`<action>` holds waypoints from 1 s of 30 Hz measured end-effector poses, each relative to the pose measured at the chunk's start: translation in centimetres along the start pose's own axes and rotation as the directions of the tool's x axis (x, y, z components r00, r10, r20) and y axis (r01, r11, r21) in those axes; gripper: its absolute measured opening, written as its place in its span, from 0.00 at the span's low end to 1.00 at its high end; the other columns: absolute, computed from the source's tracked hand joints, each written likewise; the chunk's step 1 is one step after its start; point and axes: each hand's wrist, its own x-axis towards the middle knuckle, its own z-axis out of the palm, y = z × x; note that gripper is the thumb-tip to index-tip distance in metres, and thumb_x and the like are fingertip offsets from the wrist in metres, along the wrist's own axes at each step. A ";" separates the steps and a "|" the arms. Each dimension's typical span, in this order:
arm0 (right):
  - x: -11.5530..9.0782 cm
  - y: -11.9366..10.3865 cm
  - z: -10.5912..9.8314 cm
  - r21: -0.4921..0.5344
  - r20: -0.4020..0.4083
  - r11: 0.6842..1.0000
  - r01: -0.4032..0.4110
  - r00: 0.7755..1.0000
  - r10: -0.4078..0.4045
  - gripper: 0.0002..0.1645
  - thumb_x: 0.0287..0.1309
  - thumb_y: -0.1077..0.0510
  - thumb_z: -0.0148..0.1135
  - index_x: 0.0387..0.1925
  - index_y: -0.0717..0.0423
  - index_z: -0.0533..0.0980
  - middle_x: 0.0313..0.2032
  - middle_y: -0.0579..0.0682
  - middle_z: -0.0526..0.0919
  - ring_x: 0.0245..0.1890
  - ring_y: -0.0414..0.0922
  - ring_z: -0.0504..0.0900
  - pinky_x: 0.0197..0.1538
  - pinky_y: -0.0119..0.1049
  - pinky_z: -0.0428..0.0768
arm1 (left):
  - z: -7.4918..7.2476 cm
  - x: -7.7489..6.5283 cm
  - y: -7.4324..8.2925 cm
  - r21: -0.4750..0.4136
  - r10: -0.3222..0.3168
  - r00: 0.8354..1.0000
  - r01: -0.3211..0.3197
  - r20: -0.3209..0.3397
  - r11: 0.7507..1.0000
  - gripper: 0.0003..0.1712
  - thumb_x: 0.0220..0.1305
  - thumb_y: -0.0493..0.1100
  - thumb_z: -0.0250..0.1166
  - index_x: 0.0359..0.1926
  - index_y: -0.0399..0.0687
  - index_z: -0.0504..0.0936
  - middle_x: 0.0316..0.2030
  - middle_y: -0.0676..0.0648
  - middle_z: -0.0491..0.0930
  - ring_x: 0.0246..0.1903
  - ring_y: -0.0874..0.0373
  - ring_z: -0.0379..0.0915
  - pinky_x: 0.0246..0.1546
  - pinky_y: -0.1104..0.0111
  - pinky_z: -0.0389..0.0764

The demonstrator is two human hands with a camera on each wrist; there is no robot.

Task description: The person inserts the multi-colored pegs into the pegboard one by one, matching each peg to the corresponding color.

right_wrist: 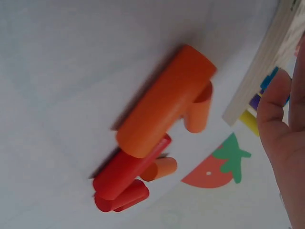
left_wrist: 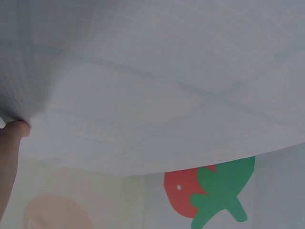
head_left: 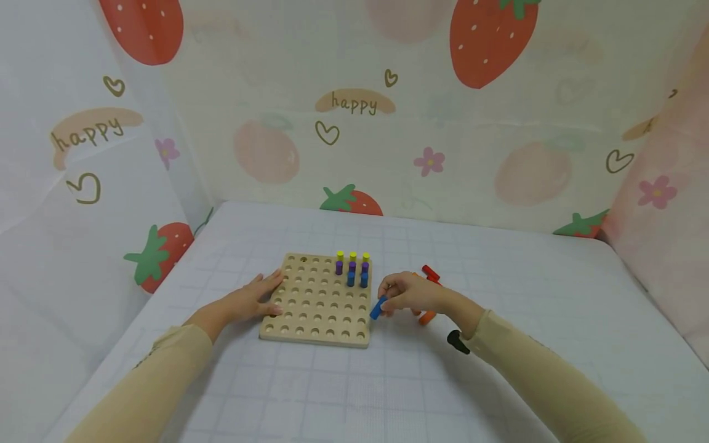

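Observation:
A wooden pegboard with rows of round holes lies on the table. Yellow pegs, purple pegs and two blue pegs stand upright at its far right corner. My left hand rests along the board's left edge, fingers spread; the left wrist view catches only a fingertip. Just off the board's right edge, my right hand pinches another blue peg, held tilted. In the right wrist view, that hand shows at the right edge, the board's side beyond it.
Loose orange pegs and red pegs lie on the table to the right of the board, partly behind my right hand in the head view. A dark object shows under the right wrist. A strawberry-print curtain encloses the table.

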 end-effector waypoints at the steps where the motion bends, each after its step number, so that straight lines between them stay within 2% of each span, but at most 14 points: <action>1: 0.1 -0.2 -0.1 0.008 -0.024 1.000 -0.002 1.000 0.002 0.06 0.63 0.62 0.60 0.40 0.61 0.75 0.29 0.49 0.85 0.33 0.46 0.78 0.38 0.34 0.73 | 0.0 0.0 0.0 0.000 0.002 1.000 -0.002 0.000 1.000 0.51 0.65 0.57 0.61 0.76 0.37 0.46 0.75 0.37 0.38 0.71 0.30 0.27 0.65 0.36 0.39; 3: 0.5 -0.6 -0.2 0.023 -0.073 1.000 -0.003 0.997 0.005 0.07 0.63 0.63 0.60 0.41 0.62 0.75 0.31 0.50 0.86 0.35 0.46 0.80 0.45 0.38 0.75 | 0.0 0.0 -0.1 0.000 0.003 1.000 -0.003 -0.001 1.000 0.51 0.65 0.58 0.61 0.76 0.37 0.46 0.75 0.37 0.38 0.71 0.30 0.27 0.65 0.35 0.39; 5: 0.9 -0.9 -0.2 0.042 -0.128 0.999 -0.007 0.992 0.012 0.07 0.63 0.63 0.60 0.41 0.63 0.75 0.33 0.52 0.87 0.36 0.45 0.82 0.47 0.42 0.76 | -0.1 -0.1 -0.1 -0.003 0.003 1.000 -0.003 0.000 1.000 0.51 0.65 0.58 0.61 0.76 0.38 0.46 0.75 0.37 0.38 0.71 0.30 0.27 0.65 0.35 0.39; 8: 1.4 -1.3 -0.2 0.065 -0.207 0.998 -0.006 0.978 0.020 0.09 0.63 0.62 0.61 0.42 0.64 0.75 0.35 0.57 0.86 0.35 0.44 0.83 0.49 0.48 0.77 | -0.1 -0.1 -0.1 -0.009 -0.001 1.000 0.001 0.004 1.000 0.51 0.65 0.58 0.61 0.76 0.38 0.45 0.75 0.37 0.37 0.71 0.30 0.26 0.65 0.35 0.38; 12: 2.0 -1.7 -0.1 0.077 -0.311 0.997 -0.015 0.950 0.038 0.11 0.63 0.62 0.62 0.44 0.65 0.76 0.37 0.62 0.85 0.34 0.43 0.82 0.48 0.50 0.77 | -0.1 0.0 0.0 -0.016 -0.007 1.000 0.007 0.008 1.000 0.52 0.65 0.58 0.61 0.76 0.38 0.45 0.75 0.37 0.37 0.71 0.31 0.26 0.65 0.35 0.38; 18: 2.8 -2.3 -0.1 0.108 -0.408 0.993 -0.056 0.908 0.096 0.14 0.65 0.61 0.61 0.47 0.66 0.76 0.41 0.64 0.85 0.35 0.43 0.82 0.47 0.46 0.78 | 0.0 0.1 0.0 0.005 -0.010 1.000 0.010 0.005 1.000 0.52 0.65 0.59 0.61 0.76 0.39 0.45 0.75 0.37 0.38 0.71 0.31 0.27 0.65 0.36 0.39; 23: 3.2 -2.7 -0.1 0.138 -0.441 0.987 -0.077 0.888 0.131 0.15 0.65 0.59 0.62 0.48 0.66 0.77 0.40 0.59 0.85 0.36 0.44 0.81 0.46 0.43 0.77 | 0.0 0.2 -0.1 0.006 -0.014 1.000 0.014 0.000 1.000 0.52 0.65 0.59 0.61 0.76 0.39 0.45 0.75 0.37 0.38 0.71 0.31 0.27 0.65 0.36 0.39; 26: 3.4 -2.7 -0.1 0.123 -0.457 0.990 -0.065 0.882 0.114 0.15 0.63 0.58 0.64 0.47 0.64 0.78 0.39 0.55 0.84 0.37 0.46 0.79 0.45 0.41 0.77 | 0.0 0.2 -0.1 0.003 -0.017 1.000 0.017 -0.001 1.000 0.52 0.65 0.59 0.61 0.76 0.39 0.44 0.75 0.38 0.38 0.71 0.31 0.27 0.65 0.35 0.39; 30: 3.9 -2.7 0.1 0.062 -0.487 0.998 -0.026 0.872 0.053 0.14 0.61 0.58 0.67 0.45 0.63 0.81 0.38 0.51 0.81 0.36 0.45 0.74 0.39 0.34 0.73 | 0.0 0.3 0.0 -0.002 -0.023 1.000 0.023 -0.001 1.000 0.52 0.65 0.58 0.61 0.76 0.40 0.44 0.75 0.38 0.38 0.71 0.31 0.26 0.65 0.35 0.38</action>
